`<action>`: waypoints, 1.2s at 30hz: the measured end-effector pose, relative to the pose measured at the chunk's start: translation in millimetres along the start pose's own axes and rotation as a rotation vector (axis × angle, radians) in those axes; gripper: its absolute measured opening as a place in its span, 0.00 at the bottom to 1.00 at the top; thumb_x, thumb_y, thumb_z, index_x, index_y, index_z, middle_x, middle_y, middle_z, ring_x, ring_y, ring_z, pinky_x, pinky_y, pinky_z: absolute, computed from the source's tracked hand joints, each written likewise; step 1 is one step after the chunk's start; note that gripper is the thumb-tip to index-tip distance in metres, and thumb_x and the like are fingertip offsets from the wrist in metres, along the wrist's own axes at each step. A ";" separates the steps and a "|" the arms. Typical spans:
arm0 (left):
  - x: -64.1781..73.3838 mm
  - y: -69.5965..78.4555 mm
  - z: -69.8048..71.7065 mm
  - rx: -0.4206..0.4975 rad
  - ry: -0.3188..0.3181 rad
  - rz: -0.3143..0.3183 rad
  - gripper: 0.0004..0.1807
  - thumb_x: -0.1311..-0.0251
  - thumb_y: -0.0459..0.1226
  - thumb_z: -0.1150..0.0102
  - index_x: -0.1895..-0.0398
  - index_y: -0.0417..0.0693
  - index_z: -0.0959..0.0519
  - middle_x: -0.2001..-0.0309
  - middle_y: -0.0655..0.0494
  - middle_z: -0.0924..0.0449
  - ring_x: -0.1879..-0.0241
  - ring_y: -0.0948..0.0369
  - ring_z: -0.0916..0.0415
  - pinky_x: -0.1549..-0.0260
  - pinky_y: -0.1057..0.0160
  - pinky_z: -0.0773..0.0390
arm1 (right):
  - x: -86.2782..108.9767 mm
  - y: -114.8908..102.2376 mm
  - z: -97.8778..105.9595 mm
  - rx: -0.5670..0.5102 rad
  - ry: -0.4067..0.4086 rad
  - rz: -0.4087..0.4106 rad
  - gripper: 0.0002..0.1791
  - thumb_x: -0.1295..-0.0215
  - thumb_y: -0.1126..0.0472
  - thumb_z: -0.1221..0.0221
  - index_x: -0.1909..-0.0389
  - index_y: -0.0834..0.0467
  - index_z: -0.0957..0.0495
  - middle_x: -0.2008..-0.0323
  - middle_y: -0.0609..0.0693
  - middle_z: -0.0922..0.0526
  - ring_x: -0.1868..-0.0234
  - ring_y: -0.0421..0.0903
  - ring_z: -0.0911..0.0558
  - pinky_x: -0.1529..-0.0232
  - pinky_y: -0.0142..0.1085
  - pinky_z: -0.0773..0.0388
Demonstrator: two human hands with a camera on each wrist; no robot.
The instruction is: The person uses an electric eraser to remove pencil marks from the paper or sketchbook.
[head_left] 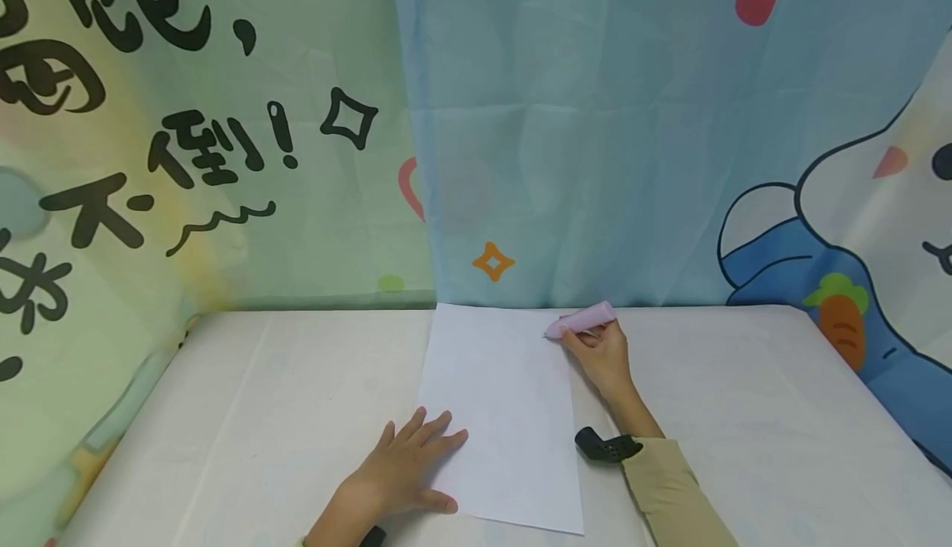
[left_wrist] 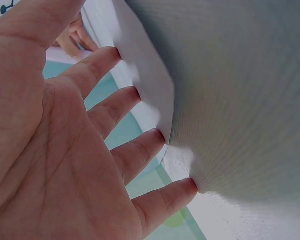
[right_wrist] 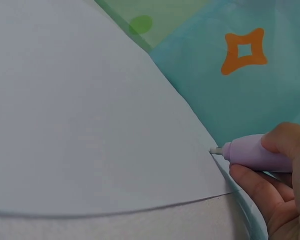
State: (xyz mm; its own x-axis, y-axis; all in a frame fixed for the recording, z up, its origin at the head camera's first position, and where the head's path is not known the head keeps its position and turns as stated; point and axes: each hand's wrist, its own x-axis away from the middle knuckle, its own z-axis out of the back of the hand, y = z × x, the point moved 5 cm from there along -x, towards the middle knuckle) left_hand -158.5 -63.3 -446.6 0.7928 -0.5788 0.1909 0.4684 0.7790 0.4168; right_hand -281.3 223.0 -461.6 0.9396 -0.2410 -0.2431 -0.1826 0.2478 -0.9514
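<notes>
A sheet of white paper (head_left: pixel 502 415) lies on the white-covered table, its far end near the backdrop. My right hand (head_left: pixel 604 357) pinches a thick lilac pen-shaped tool (head_left: pixel 583 320) between thumb and fingers at the paper's far right corner. In the right wrist view, the lilac tool (right_wrist: pixel 254 152) has a narrow pale tip, which is at or just above the paper's edge; contact is hard to tell. My left hand (head_left: pixel 405 464) is spread at the near left side of the sheet. In the left wrist view, several straight fingers of the left hand (left_wrist: pixel 75 145) rest with their tips at the paper's edge.
The white tablecloth (head_left: pixel 312 415) spreads to both sides of the paper. A printed fabric backdrop (head_left: pixel 595 117) rises behind and at the sides of the table. A black wrist device (head_left: pixel 606 446) sits at the right sleeve (head_left: pixel 673 489).
</notes>
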 end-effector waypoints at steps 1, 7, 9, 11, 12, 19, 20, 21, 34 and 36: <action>0.1 0.1 0.0 0.002 0.000 0.000 0.45 0.52 0.54 0.30 0.28 0.56 0.35 0.26 0.49 0.42 0.26 0.42 0.51 0.35 0.30 0.47 | 0.4 -0.2 0.0 0.008 -0.004 -0.005 0.21 0.42 0.76 0.38 0.51 0.76 0.36 0.56 0.75 0.23 0.71 0.22 0.24 0.65 0.15 0.26; 0.1 0.2 -0.5 0.003 -0.001 0.004 0.45 0.52 0.53 0.30 0.29 0.56 0.35 0.26 0.49 0.42 0.26 0.42 0.51 0.35 0.30 0.47 | 0.5 0.8 -0.5 -0.001 -0.013 0.014 0.21 0.43 0.77 0.38 0.52 0.77 0.36 0.58 0.75 0.22 0.71 0.23 0.24 0.66 0.16 0.25; -0.1 0.3 -0.6 0.000 0.000 0.004 0.45 0.52 0.53 0.30 0.29 0.56 0.35 0.26 0.49 0.42 0.26 0.42 0.51 0.35 0.31 0.47 | 0.1 1.3 -0.1 -0.007 -0.002 0.029 0.21 0.44 0.78 0.38 0.52 0.77 0.36 0.58 0.76 0.22 0.71 0.22 0.24 0.66 0.16 0.25; -0.3 0.4 -0.5 -0.002 -0.001 0.003 0.45 0.52 0.53 0.30 0.29 0.56 0.35 0.26 0.49 0.42 0.26 0.42 0.51 0.36 0.30 0.47 | 0.0 1.4 0.6 -0.002 0.013 0.039 0.20 0.44 0.79 0.38 0.53 0.77 0.35 0.58 0.76 0.23 0.70 0.22 0.24 0.66 0.16 0.25; -0.4 0.5 -0.4 -0.003 -0.001 0.003 0.45 0.52 0.53 0.30 0.29 0.56 0.35 0.26 0.49 0.42 0.26 0.42 0.51 0.36 0.30 0.47 | -0.1 1.4 1.0 0.003 0.018 0.040 0.20 0.44 0.78 0.38 0.53 0.77 0.35 0.58 0.76 0.23 0.70 0.22 0.24 0.66 0.15 0.25; 0.4 2.1 0.9 -0.003 0.001 0.002 0.45 0.52 0.54 0.30 0.29 0.56 0.34 0.26 0.49 0.41 0.27 0.42 0.50 0.36 0.30 0.46 | 0.4 2.8 0.1 0.034 -0.012 -0.034 0.22 0.42 0.75 0.38 0.50 0.75 0.36 0.57 0.75 0.23 0.71 0.22 0.24 0.65 0.15 0.26; 0.4 2.0 1.0 -0.006 0.003 0.000 0.45 0.52 0.54 0.30 0.29 0.56 0.34 0.26 0.48 0.41 0.27 0.41 0.49 0.36 0.30 0.46 | 0.6 2.5 -0.1 0.047 -0.019 -0.042 0.22 0.41 0.75 0.38 0.50 0.75 0.37 0.56 0.74 0.23 0.71 0.21 0.24 0.65 0.15 0.26; 0.4 2.0 1.0 -0.008 0.003 0.000 0.45 0.52 0.54 0.30 0.29 0.56 0.34 0.26 0.48 0.41 0.27 0.41 0.49 0.36 0.30 0.46 | 0.9 1.9 -0.2 0.046 -0.023 -0.046 0.23 0.42 0.74 0.37 0.50 0.74 0.37 0.56 0.74 0.22 0.71 0.22 0.24 0.65 0.15 0.26; -0.1 0.7 0.2 -0.016 0.005 -0.006 0.45 0.52 0.54 0.30 0.29 0.56 0.35 0.26 0.49 0.41 0.26 0.42 0.50 0.36 0.30 0.46 | 0.8 0.5 -0.2 0.014 -0.025 -0.013 0.20 0.45 0.77 0.37 0.54 0.75 0.34 0.63 0.69 0.18 0.74 0.25 0.22 0.69 0.18 0.23; -0.4 0.5 -0.1 -0.017 0.005 -0.005 0.45 0.52 0.54 0.30 0.29 0.56 0.35 0.26 0.49 0.41 0.26 0.42 0.50 0.36 0.30 0.46 | 0.6 1.6 -0.7 0.011 -0.039 -0.022 0.21 0.45 0.77 0.37 0.53 0.75 0.35 0.63 0.70 0.19 0.74 0.25 0.22 0.69 0.19 0.22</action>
State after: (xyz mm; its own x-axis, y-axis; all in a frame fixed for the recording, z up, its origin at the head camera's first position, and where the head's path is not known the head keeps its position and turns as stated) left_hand -158.6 -62.7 -446.6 0.7923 -0.5814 0.1847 0.4787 0.7802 0.4026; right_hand -281.2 222.6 -463.4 0.9539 -0.2101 -0.2142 -0.1587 0.2528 -0.9544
